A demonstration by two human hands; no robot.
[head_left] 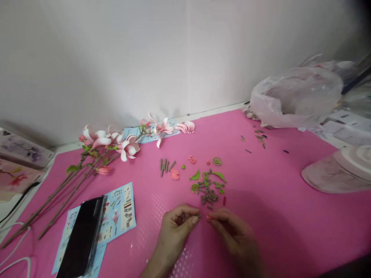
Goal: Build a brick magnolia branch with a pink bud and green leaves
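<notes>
My left hand pinches a small brownish-grey piece between thumb and forefinger, low over the pink tabletop. Facing it a short gap away, my right hand grips a tiny pink-red piece at its fingertips. Just beyond both hands lies a pile of small brown toy-flower parts mixed with green ones. A green leaf piece and a round green ring are at the pile's far side. Pink petals and several brown stem pieces rest to its left.
Assembled magnolia branches lie at left. A black phone sits on a blue instruction sheet. At right are a plastic bag, a white-lidded cup and scattered small pieces. Boxes stand at the left edge.
</notes>
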